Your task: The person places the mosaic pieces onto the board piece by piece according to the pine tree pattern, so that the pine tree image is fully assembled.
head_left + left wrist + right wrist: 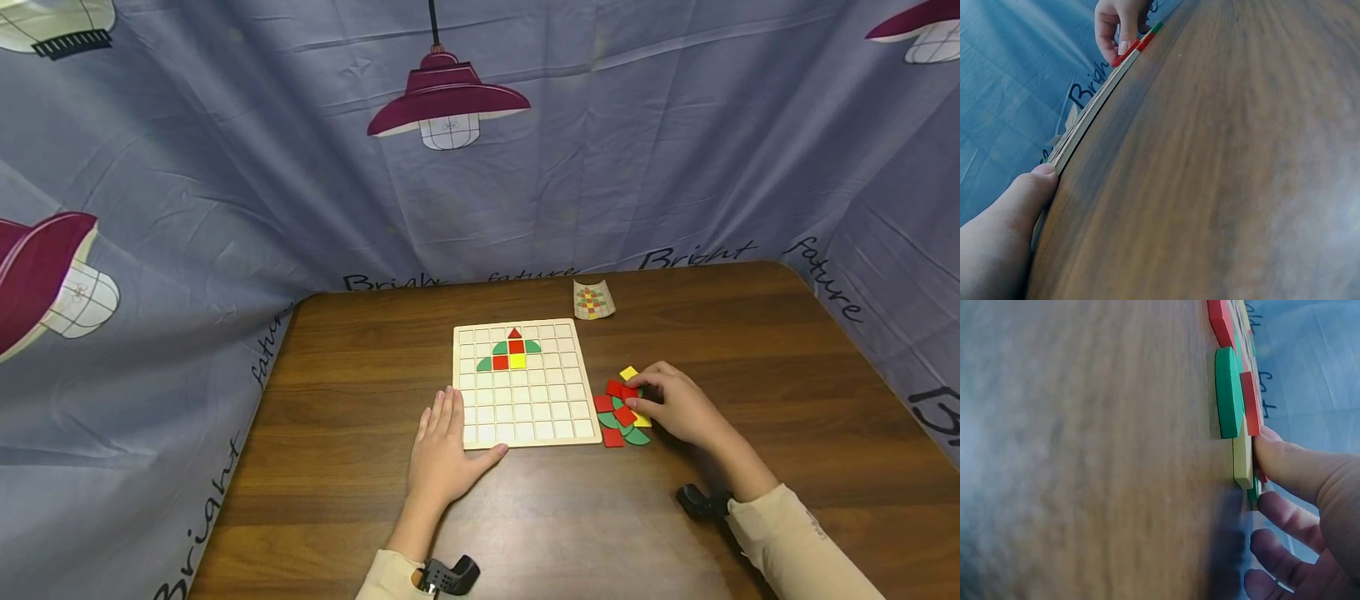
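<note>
A pale wooden grid board (525, 408) lies on the table, with several red, green and yellow tiles set in its upper squares. My left hand (442, 454) rests at the board's lower left corner, fingers straight along the left edge. Its thumb (1041, 172) touches the front edge. To the right of the board, my right hand (678, 404) is over a loose pile of red, green and yellow tiles (613, 437). Thumb and index finger pinch a red square tile (630, 393) there; the fingers partly hide it. A green quarter-round tile (1227, 394) shows close by in the right wrist view.
A small curled pattern card (593, 300) sits behind the board's upper right corner. The brown wooden table (360, 400) meets a blue-grey curtain (615, 167) at its back and sides. A black wrist device (450, 575) is on the left wrist.
</note>
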The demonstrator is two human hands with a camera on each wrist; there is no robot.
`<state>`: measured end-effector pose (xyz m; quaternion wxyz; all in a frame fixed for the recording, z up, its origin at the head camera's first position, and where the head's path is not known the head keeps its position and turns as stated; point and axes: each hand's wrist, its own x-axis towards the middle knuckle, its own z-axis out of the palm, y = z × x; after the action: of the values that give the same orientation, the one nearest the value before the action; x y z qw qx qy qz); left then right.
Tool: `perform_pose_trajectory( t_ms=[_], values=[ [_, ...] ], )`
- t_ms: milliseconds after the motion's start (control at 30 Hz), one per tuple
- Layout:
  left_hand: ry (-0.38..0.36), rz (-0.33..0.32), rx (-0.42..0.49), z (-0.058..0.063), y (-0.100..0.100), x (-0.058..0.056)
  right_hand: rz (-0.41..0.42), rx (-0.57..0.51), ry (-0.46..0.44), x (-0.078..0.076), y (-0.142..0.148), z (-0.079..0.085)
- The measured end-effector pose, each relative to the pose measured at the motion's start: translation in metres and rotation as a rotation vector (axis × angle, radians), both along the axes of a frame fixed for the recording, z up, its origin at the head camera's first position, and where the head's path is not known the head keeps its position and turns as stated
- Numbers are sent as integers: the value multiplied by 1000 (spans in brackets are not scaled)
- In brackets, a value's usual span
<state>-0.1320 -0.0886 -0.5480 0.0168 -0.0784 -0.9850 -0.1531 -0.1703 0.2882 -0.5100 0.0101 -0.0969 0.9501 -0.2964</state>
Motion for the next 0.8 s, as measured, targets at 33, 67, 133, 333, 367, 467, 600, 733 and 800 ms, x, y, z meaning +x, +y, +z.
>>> perform_pose_trajectory(
  t_ms=[33, 67, 133, 333, 367, 467, 600, 733, 800],
  values=[
    [-1, 0, -1, 0, 0, 0, 5, 1, 14, 0, 0, -1],
    [-2, -1, -1, 0, 0, 0, 13, 5, 27, 0, 0, -1],
    [-3, -2, -3, 0, 0, 0, 29, 12, 44, -1, 1, -2],
    [-1, -1, -7, 1, 0, 0, 31, 30, 63, -3, 4, -6],
    [-1, -1, -6, 1, 0, 0, 30, 27, 67, -3, 4, -6],
    [1, -1, -6, 1, 0, 0, 35, 10, 84, -4, 4, -8],
    [5, 0, 0, 0, 0, 0, 28, -21, 125, -6, 3, -9],
    [10, 2, 6, -1, 0, 0, -11, -57, 160, -11, -3, -5],
    [13, 2, 5, -1, 0, 0, -26, -86, 158, -15, -9, -2]
  ],
)
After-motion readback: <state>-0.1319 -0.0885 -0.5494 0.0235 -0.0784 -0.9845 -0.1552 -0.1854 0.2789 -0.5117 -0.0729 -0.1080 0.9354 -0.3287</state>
